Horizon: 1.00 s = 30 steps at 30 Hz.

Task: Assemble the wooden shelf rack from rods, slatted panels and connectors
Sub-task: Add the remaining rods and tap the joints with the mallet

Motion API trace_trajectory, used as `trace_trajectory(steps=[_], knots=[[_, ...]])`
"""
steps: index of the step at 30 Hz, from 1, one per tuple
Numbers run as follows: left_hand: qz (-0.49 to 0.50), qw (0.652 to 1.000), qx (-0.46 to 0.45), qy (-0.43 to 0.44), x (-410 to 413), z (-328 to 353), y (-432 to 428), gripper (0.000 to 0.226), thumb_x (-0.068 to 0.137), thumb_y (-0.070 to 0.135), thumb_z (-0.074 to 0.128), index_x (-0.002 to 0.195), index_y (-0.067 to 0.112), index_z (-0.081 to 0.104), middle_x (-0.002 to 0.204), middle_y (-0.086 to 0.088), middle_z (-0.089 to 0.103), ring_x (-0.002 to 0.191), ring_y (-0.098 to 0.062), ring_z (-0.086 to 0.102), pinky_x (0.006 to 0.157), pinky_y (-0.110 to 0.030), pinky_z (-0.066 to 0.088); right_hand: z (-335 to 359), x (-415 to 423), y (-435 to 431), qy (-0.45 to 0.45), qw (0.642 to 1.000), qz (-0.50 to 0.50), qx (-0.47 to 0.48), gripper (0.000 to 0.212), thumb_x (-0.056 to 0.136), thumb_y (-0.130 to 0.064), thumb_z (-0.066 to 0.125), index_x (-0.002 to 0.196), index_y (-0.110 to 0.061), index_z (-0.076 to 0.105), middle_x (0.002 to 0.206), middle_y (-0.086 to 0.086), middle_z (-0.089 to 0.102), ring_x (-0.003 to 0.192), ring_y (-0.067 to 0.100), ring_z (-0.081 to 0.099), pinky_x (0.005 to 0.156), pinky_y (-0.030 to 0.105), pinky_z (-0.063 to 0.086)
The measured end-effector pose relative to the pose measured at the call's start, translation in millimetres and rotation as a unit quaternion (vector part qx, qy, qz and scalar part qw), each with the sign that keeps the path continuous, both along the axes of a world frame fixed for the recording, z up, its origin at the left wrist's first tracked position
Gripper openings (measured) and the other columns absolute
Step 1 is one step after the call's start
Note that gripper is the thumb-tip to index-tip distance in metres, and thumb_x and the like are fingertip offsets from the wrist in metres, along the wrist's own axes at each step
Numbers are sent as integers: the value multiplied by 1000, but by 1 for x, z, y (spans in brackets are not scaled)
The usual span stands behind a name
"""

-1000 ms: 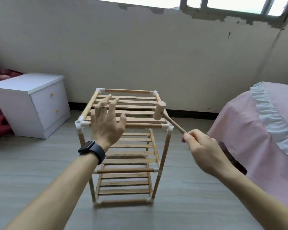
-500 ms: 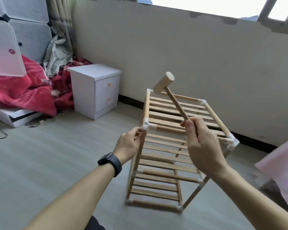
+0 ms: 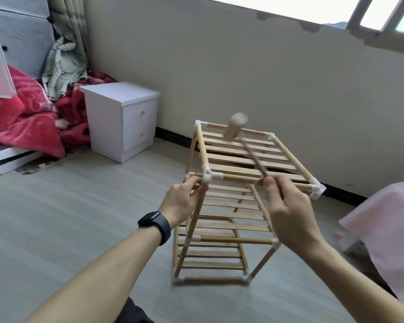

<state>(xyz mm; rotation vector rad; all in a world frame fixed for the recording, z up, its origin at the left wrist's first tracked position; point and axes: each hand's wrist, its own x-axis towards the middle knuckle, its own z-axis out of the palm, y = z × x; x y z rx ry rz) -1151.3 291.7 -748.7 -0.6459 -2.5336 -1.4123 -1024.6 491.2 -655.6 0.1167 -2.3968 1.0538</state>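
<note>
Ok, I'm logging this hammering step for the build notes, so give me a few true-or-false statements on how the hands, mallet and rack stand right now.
1. The right hand grips the handle of a wooden mallet. True.
2. The mallet head is over the top shelf of the rack, near its far rail. True; it is motion-blurred.
3. The left hand lies flat on the top slats. False: it holds the upright just below the near-left white corner connector.
4. The rack lies on its side on the floor. False: it stands upright, three slatted tiers showing.
5. A dark band is on the left wrist. True.
</note>
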Motion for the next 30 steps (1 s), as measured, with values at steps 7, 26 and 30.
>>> trace_trajectory(steps=[7, 26, 30], knots=[[17, 1000, 4, -12, 5, 1, 6, 41, 98, 54, 48, 126, 27, 63, 109, 1, 74, 97, -17, 71, 82, -42, 60, 10, 4, 6, -113, 994, 8, 5, 16, 105, -28, 53, 100, -27, 68, 68, -5, 68, 51, 3, 55, 47, 17, 42], [-93, 911, -309, 256, 7, 43, 98, 61, 97, 69, 7, 134, 47, 50, 124, 0, 54, 123, -21, 47, 102, -39, 37, 75, 18, 96, 210, 925, -162, -272, 27, 103, -43, 53, 79, -33, 47, 61, -14, 47, 46, 9, 44, 45, 26, 41], [-69, 921, -296, 242, 30, 37, 138, 54, 92, 76, 14, 121, 49, 52, 113, 1, 43, 104, -16, 42, 83, -35, 40, 75, 4, 97, 167, 915, -191, -315, 35, 100, -42, 49, 70, -25, 40, 55, -10, 37, 49, 11, 32, 49, 29, 28]])
